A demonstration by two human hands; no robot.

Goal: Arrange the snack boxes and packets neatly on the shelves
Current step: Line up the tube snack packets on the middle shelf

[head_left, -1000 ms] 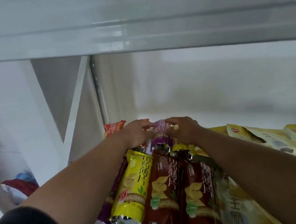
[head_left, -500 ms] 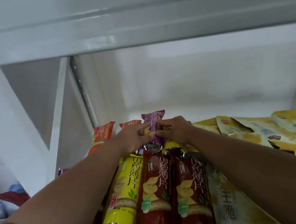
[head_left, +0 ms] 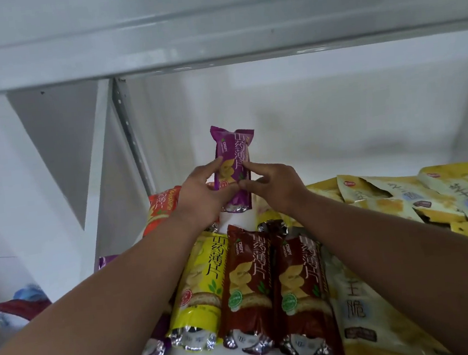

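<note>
Here the purple packet stands nearly upright above the back of the shelf, raised clear of the packets lying below it, and both hands hold it. The left hand grips its left edge and lower half, with the thumb and fingers curled round the wrapper; the right hand pinches its right edge with the fingertips, the index finger lying across the printed face. Directly under the two forearms, three long packets lie side by side, running front to back: a yellow packet on the left, then a brown packet touching it, then a second brown packet touching that one. An orange packet leans behind the left wrist, partly hidden by it, and another purple wrapper peeks out beneath the left forearm at the shelf's front. To the right, pale yellow bags overlap in a loose spread, and one large pale bag lies flat just beside the second brown packet. An upper shelf board crosses the top of the view, close over the raised packet.
</note>
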